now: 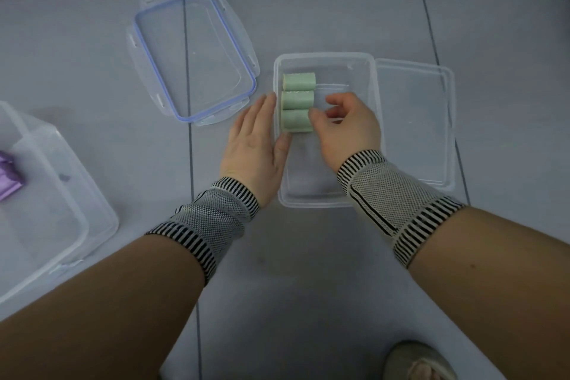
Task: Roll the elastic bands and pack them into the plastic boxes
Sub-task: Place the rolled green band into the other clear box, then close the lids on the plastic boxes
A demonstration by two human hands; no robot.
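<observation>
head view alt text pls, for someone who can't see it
Three rolled green bands lie side by side in a clear plastic box; the right hand touches the nearest roll, the left hand rests flat against the box's side. Two lids lie nearby.

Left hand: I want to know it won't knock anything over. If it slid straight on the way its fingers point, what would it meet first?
Probably the blue-rimmed lid. The left hand lies flat along the clear box's outer wall, fingers pointing away and slightly right, so it might only graze the lid's near corner; depth is unclear.
</observation>
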